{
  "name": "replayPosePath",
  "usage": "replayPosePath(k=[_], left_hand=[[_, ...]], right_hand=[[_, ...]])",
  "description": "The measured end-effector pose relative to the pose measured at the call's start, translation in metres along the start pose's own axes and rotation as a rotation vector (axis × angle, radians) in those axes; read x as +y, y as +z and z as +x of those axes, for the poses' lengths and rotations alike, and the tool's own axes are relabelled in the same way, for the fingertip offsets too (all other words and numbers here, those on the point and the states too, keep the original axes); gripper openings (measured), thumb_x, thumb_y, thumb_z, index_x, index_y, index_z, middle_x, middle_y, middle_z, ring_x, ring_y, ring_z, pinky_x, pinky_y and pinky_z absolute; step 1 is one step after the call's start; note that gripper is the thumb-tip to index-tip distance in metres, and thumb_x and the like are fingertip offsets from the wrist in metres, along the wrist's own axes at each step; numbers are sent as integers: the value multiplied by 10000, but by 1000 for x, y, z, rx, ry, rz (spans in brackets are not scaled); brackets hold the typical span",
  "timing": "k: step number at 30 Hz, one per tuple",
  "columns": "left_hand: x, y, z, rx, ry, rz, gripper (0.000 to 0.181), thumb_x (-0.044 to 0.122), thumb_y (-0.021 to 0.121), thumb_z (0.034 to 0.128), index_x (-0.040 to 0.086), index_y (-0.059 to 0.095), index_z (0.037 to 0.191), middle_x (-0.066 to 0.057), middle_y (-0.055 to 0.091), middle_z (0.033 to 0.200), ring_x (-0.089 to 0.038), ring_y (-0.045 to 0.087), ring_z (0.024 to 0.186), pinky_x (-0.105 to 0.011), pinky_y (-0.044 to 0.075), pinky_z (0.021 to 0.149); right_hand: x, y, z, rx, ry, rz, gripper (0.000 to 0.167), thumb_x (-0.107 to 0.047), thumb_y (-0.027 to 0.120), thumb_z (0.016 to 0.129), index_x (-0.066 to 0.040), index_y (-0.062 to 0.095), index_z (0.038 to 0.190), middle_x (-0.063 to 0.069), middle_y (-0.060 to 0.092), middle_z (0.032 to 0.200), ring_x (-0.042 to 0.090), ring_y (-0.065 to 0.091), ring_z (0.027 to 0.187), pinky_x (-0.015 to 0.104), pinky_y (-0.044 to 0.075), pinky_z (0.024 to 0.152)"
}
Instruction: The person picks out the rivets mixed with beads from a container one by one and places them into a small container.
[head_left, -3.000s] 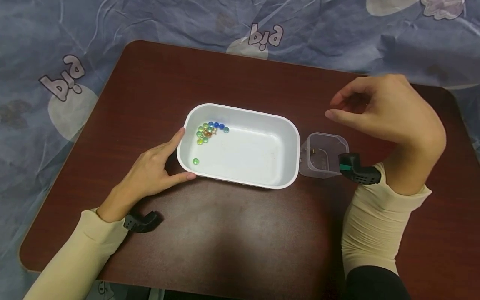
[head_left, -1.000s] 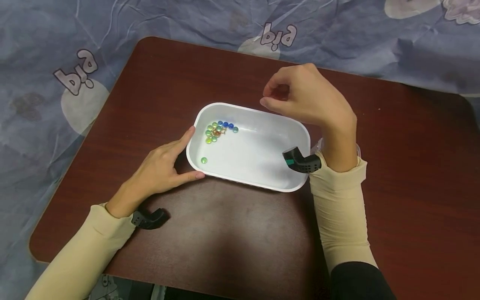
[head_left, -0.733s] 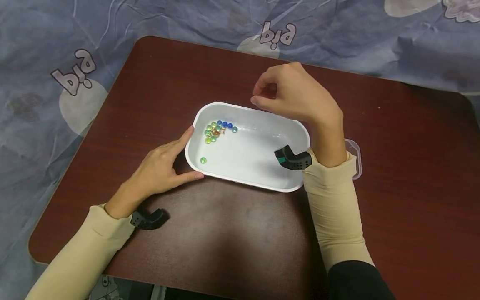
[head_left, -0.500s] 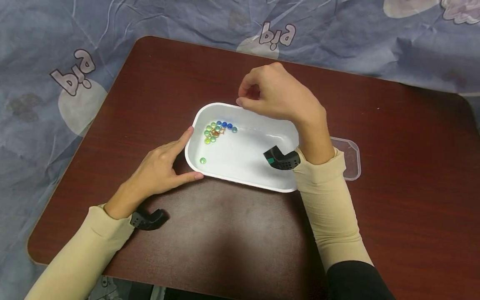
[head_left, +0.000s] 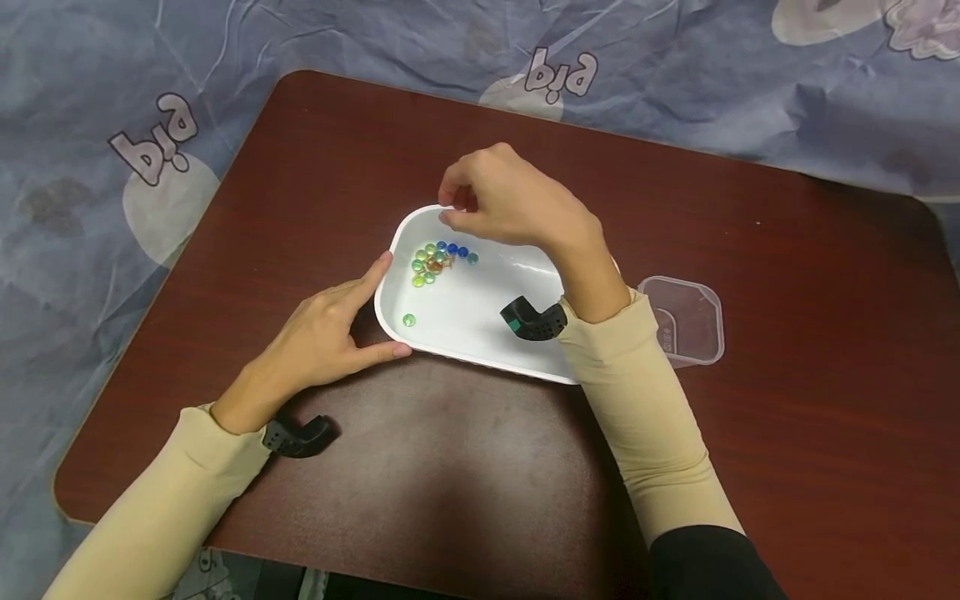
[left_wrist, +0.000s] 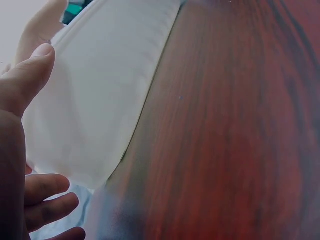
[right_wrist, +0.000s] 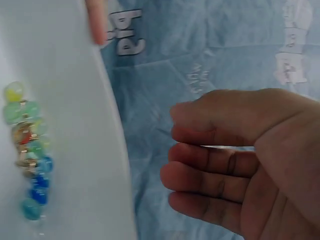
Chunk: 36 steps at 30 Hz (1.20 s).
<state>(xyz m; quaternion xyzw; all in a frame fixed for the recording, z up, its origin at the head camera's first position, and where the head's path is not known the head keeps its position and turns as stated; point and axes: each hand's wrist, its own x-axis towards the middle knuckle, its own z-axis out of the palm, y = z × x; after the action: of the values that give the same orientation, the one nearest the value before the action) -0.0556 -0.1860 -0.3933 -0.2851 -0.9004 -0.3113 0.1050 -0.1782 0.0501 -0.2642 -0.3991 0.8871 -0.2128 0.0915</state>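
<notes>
A white oblong tray (head_left: 480, 329) lies on the table. My left hand (head_left: 309, 337) rests against its left end, fingers extended, with the thumb at the near corner. Inside the tray, blue glass marbles (head_left: 452, 249) and green ones cluster with small gold-coloured pieces (right_wrist: 22, 134) toward the far left. One green marble (head_left: 408, 320) sits apart near the front. Above the tray's far rim hovers my right hand (head_left: 517, 200), its fingers loosely curled and the thumb close to the forefinger; nothing shows between them. Its forearm covers the tray's right end.
To the right of the tray stands a clear plastic box (head_left: 693, 325), its left side partly behind the right sleeve (head_left: 637, 400). The brown table (head_left: 810, 333) has a patterned blue cloth (head_left: 360, 42) beyond its far edge. Each wrist carries a black camera (head_left: 532, 319).
My right hand has travelled left from beside the clear box to above the tray's far left part, and the box has come back into view. My left hand stays at the tray.
</notes>
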Motion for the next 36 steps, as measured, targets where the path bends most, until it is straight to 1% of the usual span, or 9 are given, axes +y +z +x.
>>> replayPosePath(k=[4,9,15,18,22,25,27,33,36], left_hand=[[1,1,0,-3,-2,-6,1047,785,476,833,82,246,1573,-217,528,1404,-348,576,1216,-521,485,932],[1,0,0,1,-4,-10,1030,777,470,843,74,262,1567,-220,525,1405,-352,575,1217,-527,484,929],[1,-1,0,1,-5,-1,1045,791,459,837,68,263,1566,-232,510,1411,-364,568,1223,-535,478,938],[2,0,0,0,-6,0,1041,791,454,839,66,269,1563,-236,507,1412,-367,565,1227,-537,476,941],[2,0,0,4,-4,-7,1029,780,464,843,67,277,1561,-225,509,1415,-360,564,1231,-532,475,945],[1,0,0,11,0,-6,1029,778,469,842,63,282,1559,-222,509,1416,-357,565,1229,-531,476,941],[1,0,-1,16,2,-4,1033,778,474,841,57,287,1556,-222,511,1414,-356,567,1226,-531,476,940],[1,1,-1,27,0,-3,1035,779,487,837,47,306,1546,-216,528,1402,-352,577,1213,-528,477,934],[1,1,0,25,-5,-6,1035,782,485,835,50,310,1546,-213,529,1402,-353,577,1213,-529,477,935]], right_hand=[[6,11,4,-77,19,25,133,-72,621,907,-18,731,959,66,664,831,165,570,750,265,464,706],[12,23,9,-159,-2,61,165,-16,619,876,-9,742,985,50,679,843,148,593,766,266,478,731],[17,30,11,-199,1,47,146,5,615,881,-22,749,932,37,661,826,150,564,749,268,454,706],[18,32,11,-214,8,43,156,15,606,899,-24,752,940,42,672,855,160,574,775,272,465,729],[19,37,11,-252,23,3,211,54,559,891,-37,747,921,25,636,808,165,538,769,265,435,715],[19,42,12,-286,41,-41,282,103,495,835,-51,731,852,10,531,704,156,454,711,261,356,647],[18,44,13,-304,55,-62,319,120,467,809,-61,728,848,11,501,685,155,432,702,263,329,633],[17,49,15,-356,102,-115,368,95,499,841,-110,760,1000,23,627,810,172,517,805,269,397,684],[17,50,16,-373,128,-127,364,83,517,851,-130,761,1016,25,638,842,172,512,809,274,395,671]])
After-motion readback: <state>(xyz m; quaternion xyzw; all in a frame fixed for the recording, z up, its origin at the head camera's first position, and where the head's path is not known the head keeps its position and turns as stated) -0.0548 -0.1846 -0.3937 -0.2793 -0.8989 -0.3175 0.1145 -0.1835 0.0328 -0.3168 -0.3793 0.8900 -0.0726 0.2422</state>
